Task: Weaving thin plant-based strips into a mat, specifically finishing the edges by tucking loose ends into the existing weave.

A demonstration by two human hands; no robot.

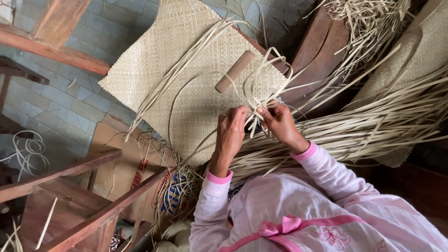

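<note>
While wooden frame pieces [70, 182] and a flattened cardboard box [126, 168] lie at the left, the woven mat [186, 60] spreads across the middle with a short wooden stick [234, 71] resting on it. Just below the stick, the left hand [231, 133] and right hand [280, 122] meet, fingers closed on pale straw strips [256, 105] that loop over the mat's edge. Loose strips [373, 126] fan out to the right.

pale looped straw strips [259, 100]; pinched
</note>
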